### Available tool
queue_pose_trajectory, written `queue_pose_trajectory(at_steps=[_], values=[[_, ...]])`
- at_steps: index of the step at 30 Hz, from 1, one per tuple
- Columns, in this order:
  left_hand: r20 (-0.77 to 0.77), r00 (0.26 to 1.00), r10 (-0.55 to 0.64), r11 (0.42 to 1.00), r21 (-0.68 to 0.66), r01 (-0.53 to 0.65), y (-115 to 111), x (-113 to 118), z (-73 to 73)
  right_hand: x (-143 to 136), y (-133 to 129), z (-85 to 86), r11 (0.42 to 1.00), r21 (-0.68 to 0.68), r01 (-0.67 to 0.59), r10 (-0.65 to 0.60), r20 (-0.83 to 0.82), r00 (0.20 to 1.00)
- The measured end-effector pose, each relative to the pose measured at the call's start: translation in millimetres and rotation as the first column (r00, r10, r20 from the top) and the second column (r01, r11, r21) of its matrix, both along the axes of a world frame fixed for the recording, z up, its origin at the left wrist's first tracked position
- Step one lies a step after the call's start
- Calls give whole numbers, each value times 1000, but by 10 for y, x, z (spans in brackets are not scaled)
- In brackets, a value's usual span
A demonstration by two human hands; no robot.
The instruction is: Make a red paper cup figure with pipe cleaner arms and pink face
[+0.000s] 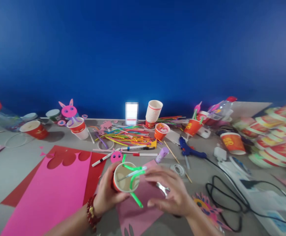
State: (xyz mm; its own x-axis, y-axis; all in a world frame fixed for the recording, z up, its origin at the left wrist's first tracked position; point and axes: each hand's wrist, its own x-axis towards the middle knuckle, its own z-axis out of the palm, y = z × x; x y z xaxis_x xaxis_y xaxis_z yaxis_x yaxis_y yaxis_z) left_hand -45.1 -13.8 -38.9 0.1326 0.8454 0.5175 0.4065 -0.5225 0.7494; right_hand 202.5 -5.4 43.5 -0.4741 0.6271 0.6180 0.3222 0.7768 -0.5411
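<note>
My left hand is wrapped round a paper cup, with its open mouth tilted toward me. Bright green bent strips, straw-like or fuzzy, cross the cup's rim and stick out past it. A thin pale stick lies across the mouth, its end close to my right fingertips. My right hand hovers just right of the cup, thumb and fingers apart. Below its palm shows a silver metal object, perhaps scissors, partly covered. A pink paper sheet lies under both hands, and a pink cut-out face sits behind the cup.
Pink card over red card covers the left. Coloured strips, markers and stacked cups stand behind. At right are a blue glue gun, its looping black cable, a tape roll and blurred decorated cups.
</note>
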Motion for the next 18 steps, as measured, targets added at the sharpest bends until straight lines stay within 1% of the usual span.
queue_pose_trajectory(at_steps=[1, 2, 3, 4, 5, 6, 7, 8, 9, 10, 12, 14, 16, 18], values=[[-3, 1000, 15, 1000, -13, -15, 6, -13, -19, 128, 23, 64, 997, 34, 65, -66, 14, 998], [-1, 999, 32, 999, -17, -32, 12, -25, -34, 282, 54, 119, 986, 54, 160, -161, 24, 987], [0, 999, 45, 999, -17, -45, 20, -34, -44, 457, 95, 156, 958, 64, 281, -283, 22, 959], [2, 998, 56, 998, -16, -56, 26, -40, -51, 648, 148, 169, 902, 60, 427, -428, 13, 904], [5, 998, 63, 998, -14, -62, 31, -44, -54, 846, 214, 153, 828, 55, 558, -560, 32, 828], [4, 998, 64, 998, -15, -64, 33, -46, -56, 1040, 289, 106, 760, 45, 648, -648, 119, 752], [1, 998, 61, 998, -20, -61, 34, -46, -58, 1222, 370, 29, 701, 53, 711, -698, 253, 670], [-5, 998, 58, 998, -26, -58, 34, -46, -62, 1383, 455, -70, 655, 100, 749, -715, 402, 572], [-15, 998, 54, 998, -31, -54, 32, -45, -68, 1518, 536, -183, 625, 156, 765, -701, 542, 462], [-25, 998, 52, 998, -32, -53, 31, -44, -76, 1625, 611, -300, 620, 168, 766, -684, 594, 423], [-40, 998, 58, 998, -25, -59, 33, -43, -95, 1758, 727, -512, 615, 177, 769, -663, 644, 382], [-43, 997, 65, 998, -17, -66, 39, -42, -112, 1810, 791, -658, 608, 183, 772, -656, 663, 360], [-37, 997, 68, 998, -16, -69, 46, -44, -121, 1819, 814, -732, 609, 188, 770, -655, 668, 355], [-27, 997, 67, 998, -19, -68, 52, -49, -124, 1813, 812, -754, 617, 188, 764, -656, 660, 366]])
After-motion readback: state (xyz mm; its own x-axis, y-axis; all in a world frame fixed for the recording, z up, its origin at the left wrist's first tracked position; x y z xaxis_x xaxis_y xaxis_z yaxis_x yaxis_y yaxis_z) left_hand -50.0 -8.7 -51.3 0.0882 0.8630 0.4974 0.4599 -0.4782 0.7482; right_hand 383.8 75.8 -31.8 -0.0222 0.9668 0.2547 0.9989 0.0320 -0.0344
